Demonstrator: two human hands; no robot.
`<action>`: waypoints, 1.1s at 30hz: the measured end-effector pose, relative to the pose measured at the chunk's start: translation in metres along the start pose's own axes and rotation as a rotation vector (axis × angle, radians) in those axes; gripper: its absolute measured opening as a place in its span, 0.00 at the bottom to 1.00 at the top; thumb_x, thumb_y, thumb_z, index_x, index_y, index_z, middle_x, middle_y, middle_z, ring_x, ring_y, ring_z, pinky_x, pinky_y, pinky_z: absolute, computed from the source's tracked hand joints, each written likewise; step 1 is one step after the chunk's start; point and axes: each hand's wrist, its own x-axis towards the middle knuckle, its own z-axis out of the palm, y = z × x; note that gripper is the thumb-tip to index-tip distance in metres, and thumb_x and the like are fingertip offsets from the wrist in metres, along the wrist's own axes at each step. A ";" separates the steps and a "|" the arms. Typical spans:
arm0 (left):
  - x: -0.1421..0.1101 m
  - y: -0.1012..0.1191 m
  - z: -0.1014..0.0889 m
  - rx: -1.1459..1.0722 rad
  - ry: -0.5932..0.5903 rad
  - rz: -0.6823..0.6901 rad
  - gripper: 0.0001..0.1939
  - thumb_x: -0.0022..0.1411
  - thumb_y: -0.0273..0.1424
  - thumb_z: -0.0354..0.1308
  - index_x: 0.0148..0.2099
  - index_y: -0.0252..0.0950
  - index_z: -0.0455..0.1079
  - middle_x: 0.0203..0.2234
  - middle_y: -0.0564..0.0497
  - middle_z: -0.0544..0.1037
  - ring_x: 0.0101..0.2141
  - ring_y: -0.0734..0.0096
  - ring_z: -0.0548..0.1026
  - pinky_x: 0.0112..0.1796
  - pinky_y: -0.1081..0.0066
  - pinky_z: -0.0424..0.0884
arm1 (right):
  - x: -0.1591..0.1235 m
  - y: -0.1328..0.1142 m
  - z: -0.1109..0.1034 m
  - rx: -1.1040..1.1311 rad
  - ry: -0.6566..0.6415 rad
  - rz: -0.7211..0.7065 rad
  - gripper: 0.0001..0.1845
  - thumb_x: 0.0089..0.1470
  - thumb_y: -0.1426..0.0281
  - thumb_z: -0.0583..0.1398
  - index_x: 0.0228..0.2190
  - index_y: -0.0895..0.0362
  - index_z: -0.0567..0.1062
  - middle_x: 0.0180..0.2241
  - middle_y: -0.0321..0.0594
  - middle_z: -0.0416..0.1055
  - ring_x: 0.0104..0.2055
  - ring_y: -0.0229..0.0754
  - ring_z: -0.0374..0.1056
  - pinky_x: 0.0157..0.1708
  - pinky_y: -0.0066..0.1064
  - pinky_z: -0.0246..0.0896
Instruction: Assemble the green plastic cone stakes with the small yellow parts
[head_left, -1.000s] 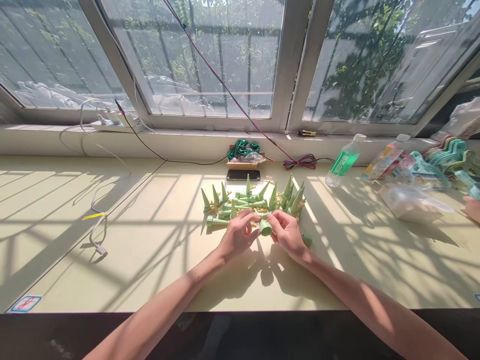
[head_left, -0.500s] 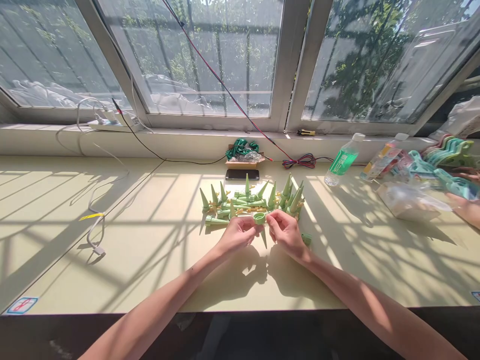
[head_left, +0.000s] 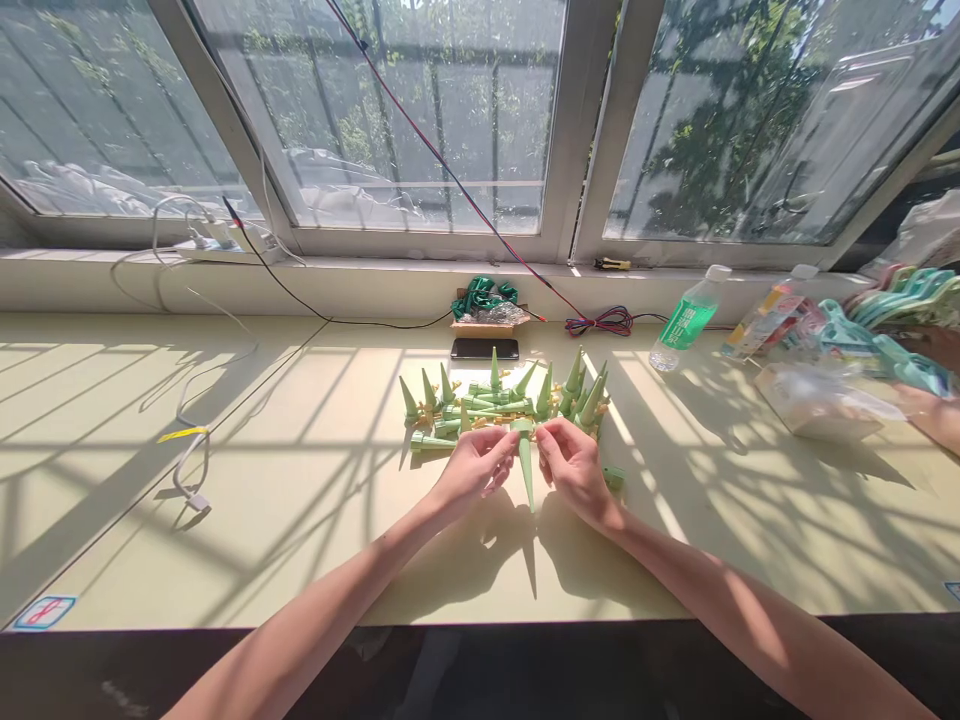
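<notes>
A green cone (head_left: 526, 468) is in the air above the surface (head_left: 300, 560), in front of the person. Its narrow tip points down and its wide end is up, between the two hands. The fingers of the left hand (head_left: 477, 466) are closed on this wide end from the left side, with the thumb against it. At the right side of the same end, the fingers of the right hand (head_left: 573, 466) are nearly together; I cannot tell if they grip the cone or only touch it.

Just behind the hands there is a group of similar green cones (head_left: 544, 393), of which some stand with the tip upward and others lie on their side. One more green piece (head_left: 613, 478) lies beside the right hand, partly hidden by it. Behind the group lies a dark phone (head_left: 484, 349), and next to it a small box (head_left: 491, 329) with dark green material (head_left: 484, 297) inside. Farther to the right stands a bottle (head_left: 684, 325) with a green label. At the right edge, another person's arm (head_left: 932, 415) is near some light blue plastic things (head_left: 911, 368).
</notes>
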 end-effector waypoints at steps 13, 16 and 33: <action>-0.002 -0.010 -0.004 0.462 0.109 0.392 0.19 0.62 0.39 0.65 0.50 0.34 0.71 0.34 0.49 0.74 0.26 0.75 0.73 0.24 0.75 0.72 | 0.004 -0.006 -0.002 0.005 0.040 0.080 0.20 0.60 0.53 0.60 0.25 0.54 0.68 0.18 0.29 0.60 0.16 0.33 0.55 0.15 0.27 0.53; 0.000 -0.013 -0.006 0.559 0.127 0.508 0.20 0.63 0.39 0.64 0.53 0.34 0.70 0.33 0.50 0.74 0.24 0.77 0.70 0.24 0.76 0.70 | 0.004 -0.005 -0.002 -0.008 0.036 0.081 0.21 0.60 0.53 0.60 0.25 0.55 0.68 0.17 0.29 0.60 0.16 0.33 0.55 0.15 0.27 0.53; -0.002 -0.010 -0.006 0.419 0.082 0.273 0.16 0.60 0.41 0.64 0.36 0.32 0.70 0.21 0.54 0.71 0.22 0.76 0.67 0.23 0.76 0.62 | 0.003 0.001 -0.003 -0.104 -0.036 -0.017 0.19 0.63 0.58 0.59 0.25 0.56 0.68 0.17 0.29 0.59 0.17 0.33 0.56 0.17 0.27 0.50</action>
